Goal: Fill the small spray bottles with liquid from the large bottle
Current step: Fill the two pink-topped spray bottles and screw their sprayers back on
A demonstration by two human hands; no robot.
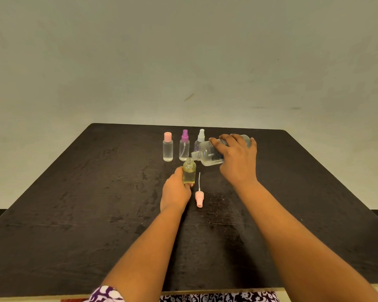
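Note:
My left hand [176,190] grips a small open bottle [189,172] standing upright on the dark table [74,203]; it looks yellowish. My right hand [236,158] holds the large clear bottle [207,152] tipped on its side, its open neck just above the small bottle's mouth. A pink spray cap [199,198] with its thin tube lies on the table just right of my left hand. Behind stand three small bottles: one with a pink cap [167,149], one with a purple sprayer [184,148] and one with a white sprayer [200,137], partly hidden by the large bottle.
The table's far edge runs just behind the row of small bottles, with a plain pale wall beyond. The near edge lies below my forearms, where patterned cloth [205,298] shows.

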